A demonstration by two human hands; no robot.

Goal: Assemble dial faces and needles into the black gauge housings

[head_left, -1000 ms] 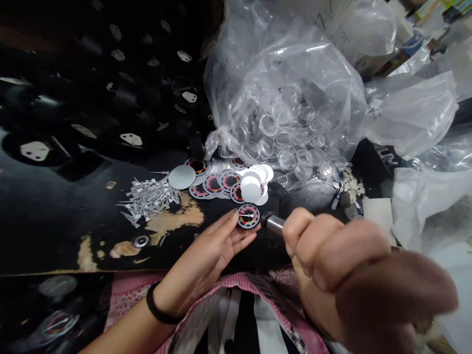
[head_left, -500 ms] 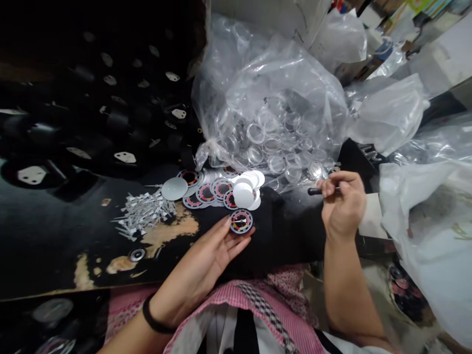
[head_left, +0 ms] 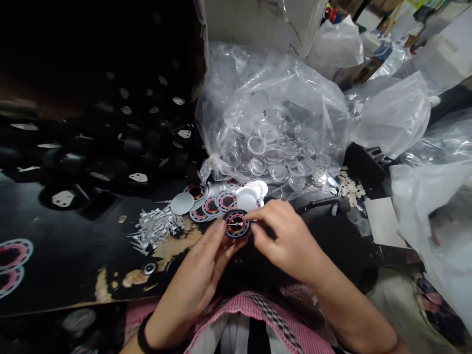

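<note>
My left hand (head_left: 208, 255) is closed around a small round dial gauge (head_left: 236, 227), its black face with red and grey rings and a white needle turned up. From the right, my right hand (head_left: 282, 236) reaches over with its index fingertip on the dial face and its thumb at the rim. Just behind the gauge lie printed dial discs (head_left: 212, 206) and plain white discs (head_left: 248, 199), overlapping in a heap. A pile of white needle pointers (head_left: 157, 227) is to the left. On the right lies a dark slim tool (head_left: 319, 202).
A clear plastic bag (head_left: 273, 108) full of transparent ring-shaped covers stands behind. Many black housings (head_left: 66, 196) fill the back left. Small pale plates (head_left: 352, 189), a white card (head_left: 386, 223) and white bags (head_left: 438, 206) are at right. Two dial discs (head_left: 14, 260) lie far left.
My right hand has moved left from the tool to the gauge, and the tool now lies on the table. My left hand still holds the gauge. The view has shifted slightly.
</note>
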